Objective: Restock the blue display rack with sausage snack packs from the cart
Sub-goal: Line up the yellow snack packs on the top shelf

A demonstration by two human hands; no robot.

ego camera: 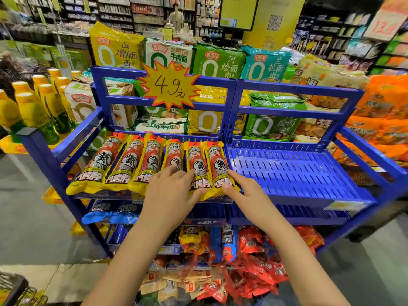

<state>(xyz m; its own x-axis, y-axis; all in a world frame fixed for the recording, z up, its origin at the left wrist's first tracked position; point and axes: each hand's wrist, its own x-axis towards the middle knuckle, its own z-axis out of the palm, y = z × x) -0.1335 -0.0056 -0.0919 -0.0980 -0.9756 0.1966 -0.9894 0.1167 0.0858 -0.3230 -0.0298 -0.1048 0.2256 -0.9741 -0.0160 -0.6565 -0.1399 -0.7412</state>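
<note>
The blue display rack [298, 173] stands in front of me. Its top left tray holds a row of several yellow-and-red sausage snack packs [123, 164] lying side by side. My left hand [170, 193] lies flat on the lower ends of the packs right of centre, fingers spread and pressing on them. My right hand [240, 186] touches the right edge of the rightmost pack [217, 166] with its fingertips. Neither hand grips a pack. The top right tray holds nothing. Blue sausage packs [112, 212] lie on the second shelf at left.
A yellow star price sign [169, 85] reading 4.9 hangs on the rack's back rail. Noodle bags [218, 60] are stacked behind. Red and yellow snack packs [254, 257] fill the lower shelf and the space below. Yellow bottles [35, 104] stand at left. A cart corner [13, 288] shows bottom left.
</note>
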